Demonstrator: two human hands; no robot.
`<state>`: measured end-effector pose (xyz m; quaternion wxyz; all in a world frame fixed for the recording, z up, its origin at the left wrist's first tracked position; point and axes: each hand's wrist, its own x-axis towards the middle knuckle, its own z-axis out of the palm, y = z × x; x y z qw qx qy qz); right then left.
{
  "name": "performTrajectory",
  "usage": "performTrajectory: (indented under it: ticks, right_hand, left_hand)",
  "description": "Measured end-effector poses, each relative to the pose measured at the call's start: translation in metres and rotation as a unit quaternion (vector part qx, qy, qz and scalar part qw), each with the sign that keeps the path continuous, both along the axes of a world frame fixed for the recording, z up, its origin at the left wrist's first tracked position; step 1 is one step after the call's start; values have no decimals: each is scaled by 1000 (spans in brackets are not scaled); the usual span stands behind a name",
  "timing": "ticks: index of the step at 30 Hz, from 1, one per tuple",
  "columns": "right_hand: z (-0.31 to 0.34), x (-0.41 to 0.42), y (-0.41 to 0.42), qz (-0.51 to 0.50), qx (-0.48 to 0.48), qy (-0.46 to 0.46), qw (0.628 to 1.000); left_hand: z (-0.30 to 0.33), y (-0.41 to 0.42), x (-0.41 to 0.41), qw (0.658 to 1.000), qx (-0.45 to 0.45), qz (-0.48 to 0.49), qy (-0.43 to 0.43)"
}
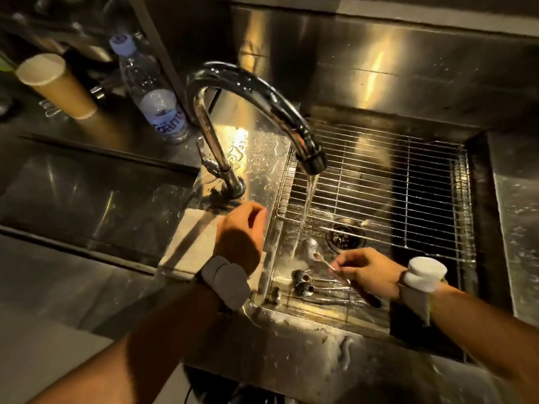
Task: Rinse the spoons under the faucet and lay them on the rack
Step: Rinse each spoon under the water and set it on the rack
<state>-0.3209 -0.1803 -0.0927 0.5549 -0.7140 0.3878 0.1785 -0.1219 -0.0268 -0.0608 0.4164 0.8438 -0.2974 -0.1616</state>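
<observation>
Head view looks down into a steel sink (481, 228) with the faucet (250, 91) running; the stream (306, 211) falls near the sink's left wall. A wire rack (379, 176) spans the far part of the sink, above the drain (345, 236).

The right hand (370, 272) pinches a spoon (316, 253) by the end of its handle between thumb and fingertips, the other fingers loosely curled. The bowl points toward the stream and sits just beside or at its foot; I cannot tell whether water is striking it. More spoons (306, 285) lie in a row at the near left corner of the sink, bowls to the left, handles running right under the hand, apparently on wire bars there.

The left hand (242, 228) rests on a pale cloth (189, 243) on the counter at the sink's left rim, fingers curled under; it appears to hold nothing, though the palm is hidden.

The spoons look small, thin, stiff and light, and wet metal will be slick. A pinch far out on the handle lets the bowl swing, so a hold nearer mid-handle would likely steady it. Laid on the rack, a narrow spoon is best set across the wires, or it may slip through.
</observation>
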Motion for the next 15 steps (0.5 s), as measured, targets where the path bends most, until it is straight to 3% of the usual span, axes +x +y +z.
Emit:
performTrajectory:
  ticks: [4,7,9,12,15]
  right_hand:
    - [48,31,15,-110,61,-87,988]
    - [65,49,30,-165,103,-141,971]
    - [70,47,33,-187,116,-148,964]
    - [67,31,36,-208,129,-145,959]
    - [62,20,37,-219,83,-153,960]
  left_hand:
    - [7,-37,-16,975,62,-13,213]
    - [15,-51,-22,967,116,-30,227]
    - [16,-57,-17,955,91,-19,282]
    - [20,-60,-13,893,30,-8,449]
    - [26,-61,-7,901,69,-112,413]
